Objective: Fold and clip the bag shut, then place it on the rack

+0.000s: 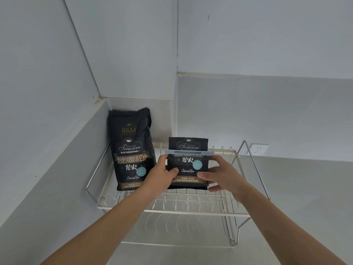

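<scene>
Both hands hold a black coffee bag (188, 165) upright on the top tier of a white wire rack (172, 208): the left hand (164, 174) grips its left edge with the thumb across the front, while the right hand (222, 174) cups the right edge, thumb on the front and fingers spread. A pale blue clip (189, 151) is clamped across the bag's folded top, and a taller, unclipped bag (130, 150) of the same kind stands just beside it on the rack, against the corner of the wall
</scene>
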